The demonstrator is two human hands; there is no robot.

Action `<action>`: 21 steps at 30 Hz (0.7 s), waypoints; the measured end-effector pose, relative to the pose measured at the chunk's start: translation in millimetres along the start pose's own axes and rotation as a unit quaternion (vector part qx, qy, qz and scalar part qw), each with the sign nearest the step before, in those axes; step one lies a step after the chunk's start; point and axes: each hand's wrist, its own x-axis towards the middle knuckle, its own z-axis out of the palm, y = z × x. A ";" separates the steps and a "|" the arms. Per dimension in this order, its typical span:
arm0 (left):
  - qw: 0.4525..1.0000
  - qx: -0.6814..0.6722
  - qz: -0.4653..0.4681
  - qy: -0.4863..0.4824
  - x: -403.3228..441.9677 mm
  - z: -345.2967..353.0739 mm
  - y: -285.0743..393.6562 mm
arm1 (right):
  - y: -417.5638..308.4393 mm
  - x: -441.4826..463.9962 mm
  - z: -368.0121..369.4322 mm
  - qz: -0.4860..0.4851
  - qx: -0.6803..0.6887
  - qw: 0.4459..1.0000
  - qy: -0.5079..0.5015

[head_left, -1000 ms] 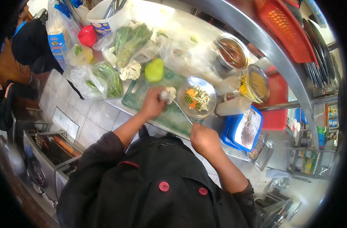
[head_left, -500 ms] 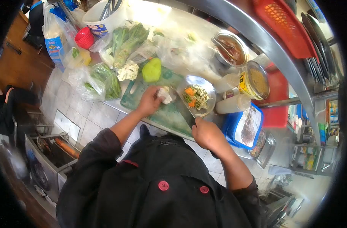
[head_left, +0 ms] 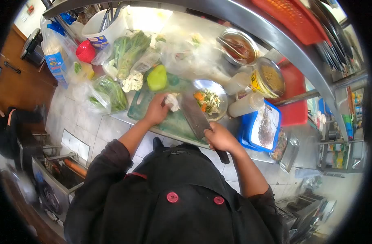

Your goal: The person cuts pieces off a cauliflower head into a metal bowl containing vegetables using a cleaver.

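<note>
Over the green cutting board [head_left: 147, 106], my left hand [head_left: 156, 110] grips a small white cauliflower piece [head_left: 172, 102] with its fingertips. My right hand [head_left: 219, 137] is closed round the dark handle of a wide knife [head_left: 194, 116], whose broad blade shows its flat side just right of the piece, apart from it. Behind the blade, a metal bowl [head_left: 222, 101] holds chopped white, green and orange vegetables. A green pear-shaped vegetable [head_left: 157, 78] rests at the board's back edge, beside a larger cauliflower chunk [head_left: 132, 82].
Bagged greens [head_left: 108, 93] lie left; a white bucket [head_left: 106, 30] and red bowls [head_left: 85, 51] stand behind. At right are a sauce bowl [head_left: 238, 46], squeeze bottles [head_left: 246, 104], a yellow-labelled tub [head_left: 267, 79] and a blue container [head_left: 261, 126]. A metal shelf edge [head_left: 294, 38] crosses above.
The knife has moved away from the cauliflower piece, and its blade has turned to show its broad side. My left hand still grips the piece. The camera view has shifted, and the person at far left has left view.
</note>
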 end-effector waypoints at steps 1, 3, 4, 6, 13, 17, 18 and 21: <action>0.998 0.052 -0.013 -0.014 1.1 -1.7 2.6 | 7.4 1.3 -0.4 -0.001 0.001 1.000 0.004; 1.000 0.016 -0.006 -0.016 3.4 -1.1 -5.9 | 21.1 4.0 0.8 -0.020 0.114 0.993 -0.021; 1.000 -0.019 -0.004 -0.017 3.9 -1.7 -10.3 | 28.3 7.1 1.1 -0.023 0.116 0.993 -0.019; 1.000 0.012 -0.003 -0.026 2.4 -4.6 -5.6 | 36.4 8.4 2.9 -0.006 0.136 0.990 -0.020; 0.994 0.093 0.005 -0.060 6.2 -9.5 0.1 | -11.1 -31.0 47.7 -0.137 -0.313 0.928 0.150; 0.990 0.114 0.023 -0.078 9.3 -14.3 -0.3 | -17.2 -26.1 50.0 -0.138 -0.299 0.936 0.126; 0.991 0.107 0.035 -0.069 10.1 -12.9 -11.0 | -17.2 -23.7 51.9 -0.138 -0.298 0.936 0.124; 0.990 0.120 0.051 -0.057 10.2 -14.7 -10.3 | -12.9 -14.3 56.8 -0.115 -0.295 0.942 0.109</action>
